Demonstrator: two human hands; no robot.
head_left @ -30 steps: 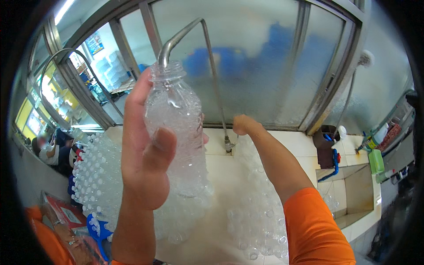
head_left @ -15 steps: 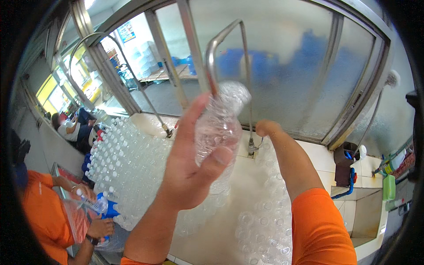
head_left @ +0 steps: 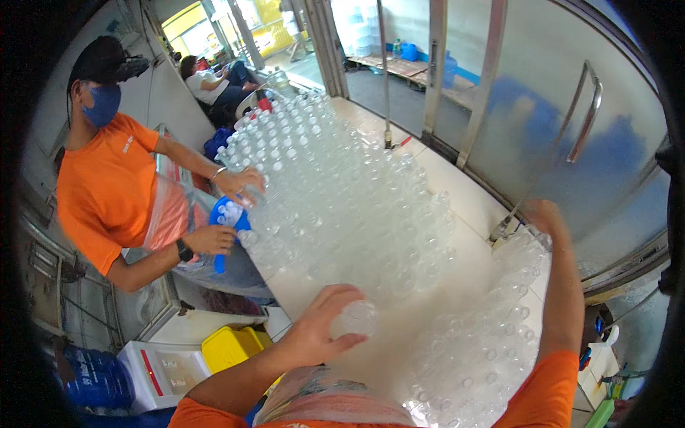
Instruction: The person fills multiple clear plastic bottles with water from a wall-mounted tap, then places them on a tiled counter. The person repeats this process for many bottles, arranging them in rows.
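My left hand [head_left: 325, 324] is wrapped around a clear plastic bottle [head_left: 359, 319], held low over the near part of the white tiled counter [head_left: 471, 203]. Far to the right, my right hand [head_left: 546, 216] is beside the base of a thin metal filling pipe [head_left: 501, 227]; its fingers are mostly hidden. Below that hand, clear plastic bottles without caps [head_left: 464, 360] stand packed together along the right. A larger crowd of clear bottles [head_left: 342, 207] covers the middle and far left of the counter, with white caps on the far ones.
At the left, a co-worker in an orange shirt [head_left: 118, 189] reaches over the bottles, with a blue container of caps [head_left: 227, 214] near the hands. A second metal pipe [head_left: 387, 107] rises by the glass panels. A yellow bin [head_left: 232, 347] stands below the counter.
My left hand has lowered the bottle from beside the pipe to near the counter. The view has swung left, bringing more of the co-worker in. My right hand stays beside the pipe base.
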